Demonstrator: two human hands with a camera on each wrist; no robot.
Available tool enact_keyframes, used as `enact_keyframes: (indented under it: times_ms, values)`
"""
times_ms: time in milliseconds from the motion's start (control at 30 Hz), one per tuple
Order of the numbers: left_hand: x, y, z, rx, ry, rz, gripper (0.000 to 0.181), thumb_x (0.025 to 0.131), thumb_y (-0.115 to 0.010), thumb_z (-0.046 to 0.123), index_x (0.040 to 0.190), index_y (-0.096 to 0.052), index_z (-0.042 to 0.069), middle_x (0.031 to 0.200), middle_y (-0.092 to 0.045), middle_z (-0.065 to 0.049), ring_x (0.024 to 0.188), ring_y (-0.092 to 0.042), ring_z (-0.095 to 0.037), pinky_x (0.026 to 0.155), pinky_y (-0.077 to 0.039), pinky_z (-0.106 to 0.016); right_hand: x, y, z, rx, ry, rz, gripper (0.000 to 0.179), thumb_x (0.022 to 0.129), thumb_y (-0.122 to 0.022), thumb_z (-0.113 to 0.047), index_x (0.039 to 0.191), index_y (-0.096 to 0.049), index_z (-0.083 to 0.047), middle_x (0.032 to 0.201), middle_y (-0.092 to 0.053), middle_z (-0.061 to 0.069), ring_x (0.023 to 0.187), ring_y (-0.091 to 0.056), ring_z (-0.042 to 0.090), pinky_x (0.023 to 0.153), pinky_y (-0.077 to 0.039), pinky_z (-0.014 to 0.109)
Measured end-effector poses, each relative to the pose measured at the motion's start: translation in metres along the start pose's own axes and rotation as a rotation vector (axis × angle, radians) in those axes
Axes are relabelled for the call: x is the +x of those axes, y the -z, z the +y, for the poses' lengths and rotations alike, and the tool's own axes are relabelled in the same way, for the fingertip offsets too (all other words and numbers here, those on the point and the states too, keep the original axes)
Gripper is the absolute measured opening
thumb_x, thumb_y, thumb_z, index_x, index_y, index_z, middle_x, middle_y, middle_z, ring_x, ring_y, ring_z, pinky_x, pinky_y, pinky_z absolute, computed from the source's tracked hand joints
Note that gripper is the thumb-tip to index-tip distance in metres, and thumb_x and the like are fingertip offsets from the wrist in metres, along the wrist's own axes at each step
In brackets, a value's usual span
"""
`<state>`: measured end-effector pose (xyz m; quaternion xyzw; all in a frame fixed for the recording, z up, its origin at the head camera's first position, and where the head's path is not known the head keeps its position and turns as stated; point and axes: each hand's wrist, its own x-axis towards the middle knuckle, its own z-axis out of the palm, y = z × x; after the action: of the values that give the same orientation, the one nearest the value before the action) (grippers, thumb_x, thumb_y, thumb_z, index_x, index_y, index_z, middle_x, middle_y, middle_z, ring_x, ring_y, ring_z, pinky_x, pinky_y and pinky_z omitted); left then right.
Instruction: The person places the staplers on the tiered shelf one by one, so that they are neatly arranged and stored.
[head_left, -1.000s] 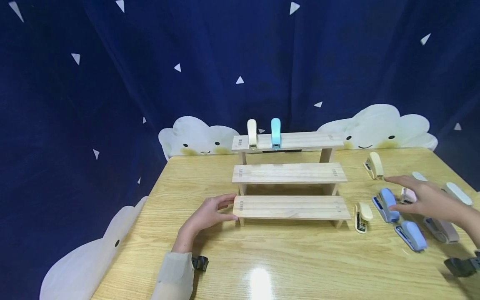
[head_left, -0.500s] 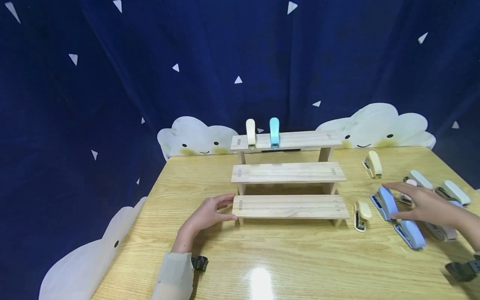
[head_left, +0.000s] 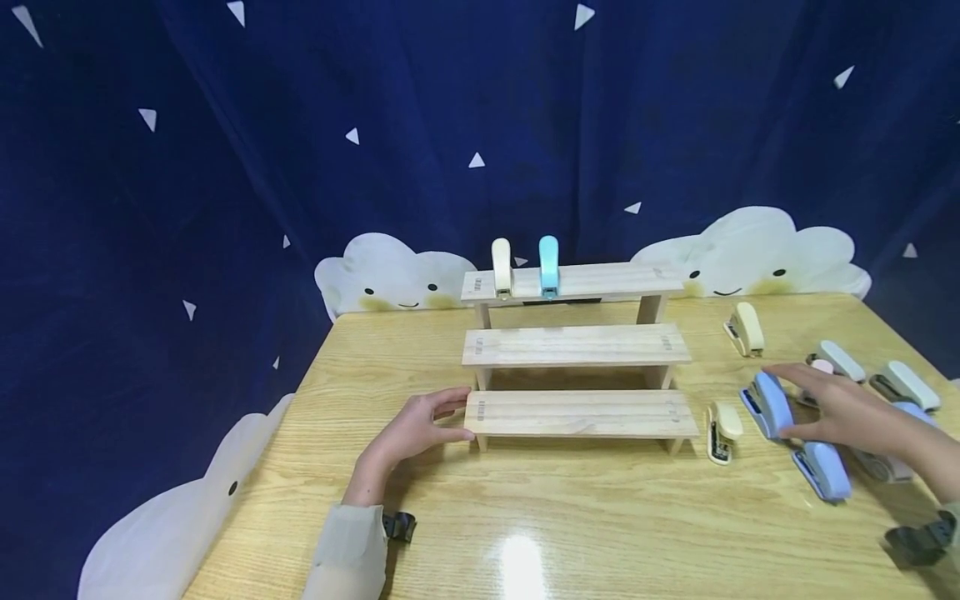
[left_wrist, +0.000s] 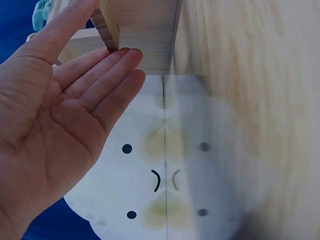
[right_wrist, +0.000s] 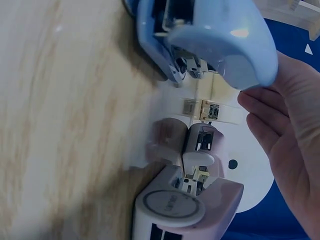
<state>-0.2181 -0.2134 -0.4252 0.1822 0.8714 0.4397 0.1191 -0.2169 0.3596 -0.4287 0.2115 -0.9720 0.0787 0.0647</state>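
Note:
My left hand (head_left: 423, 427) holds the left end of the lowest board of a three-step wooden rack (head_left: 581, 414), thumb at the front edge and fingers behind. In the left wrist view its fingers touch the board's end. At the right, my right hand (head_left: 847, 408) spans a blue stapler (head_left: 771, 404) lengthwise, gripping it between thumb and fingertips as it stands on the table. A second blue stapler (head_left: 822, 471) lies just nearer, almost touching it. A blue stapler (right_wrist: 230, 45) covers my right thumb in the right wrist view; which one cannot be told.
On the top board stand a cream stapler (head_left: 502, 267) and a turquoise stapler (head_left: 549, 265). Two cream staplers, one farther (head_left: 747, 328) and one nearer (head_left: 724, 432), lie right of the rack. White staplers (head_left: 909, 385) and pinkish ones (right_wrist: 220, 205) surround my right hand. A dark curtain (head_left: 420, 100) hangs behind.
My right hand has come down and left onto the blue stapler, its fingers now against both ends. The stapler has shifted very slightly left. My left hand stays on the rack.

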Motion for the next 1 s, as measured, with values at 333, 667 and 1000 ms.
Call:
enact_keyframes:
  times_ms: [333,667,1000]
  values:
    - [0.001,-0.001,-0.003,-0.014,-0.01,-0.01,0.074,0.082,-0.079,0.029,0.145,-0.047,0.007,0.146,-0.053,-0.013,0.134,-0.052,-0.032,0.112,-0.044,-0.046,0.0,-0.007,0.004,-0.012,-0.012,0.147,0.094,0.054,-0.094,-0.041,0.126,-0.055,0.005,0.117,-0.061,0.032,0.091,-0.065,0.046,0.066,-0.056,0.056]
    - [0.0,0.0,-0.001,-0.016,-0.023,-0.013,0.074,0.082,-0.079,0.028,0.145,-0.046,0.004,0.145,-0.053,-0.015,0.134,-0.052,-0.032,0.112,-0.044,-0.046,-0.002,0.007,0.014,0.091,-0.079,0.275,0.089,0.056,-0.094,-0.035,0.127,-0.055,0.002,0.117,-0.062,0.03,0.062,-0.051,0.013,0.051,-0.042,0.029]
    - [0.0,-0.001,-0.001,-0.01,-0.01,-0.004,0.073,0.082,-0.079,0.028,0.145,-0.047,0.007,0.145,-0.054,-0.013,0.134,-0.052,-0.031,0.112,-0.044,-0.045,0.011,0.032,0.01,0.328,-0.193,0.26,0.095,0.07,-0.088,-0.025,0.146,-0.038,0.003,0.14,-0.043,0.038,0.123,-0.038,0.063,0.098,-0.029,0.075]
